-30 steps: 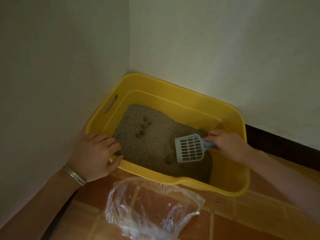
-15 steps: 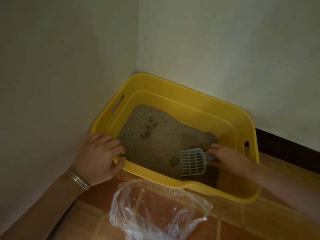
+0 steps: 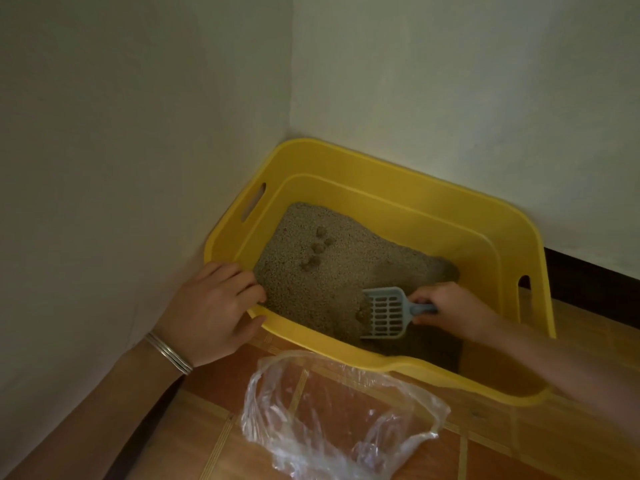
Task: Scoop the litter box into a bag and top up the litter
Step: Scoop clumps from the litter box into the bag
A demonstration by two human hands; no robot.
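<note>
A crumpled clear bag [image 3: 332, 420] lies open on the tiled floor [image 3: 519, 441] just nearer than both grips, the left grip [image 3: 211, 310] clamped over the near rim of the yellow litter box [image 3: 398, 209], the right grip [image 3: 450, 306] clamped round the blue slotted scoop [image 3: 384, 315] dug into grey litter [image 3: 304, 292], dark clumps [image 3: 317, 249] beyond it

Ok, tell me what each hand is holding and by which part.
The right hand grips the blue scoop by its handle. The left hand holds the yellow litter box by its near left rim, fingers over the edge.
</note>
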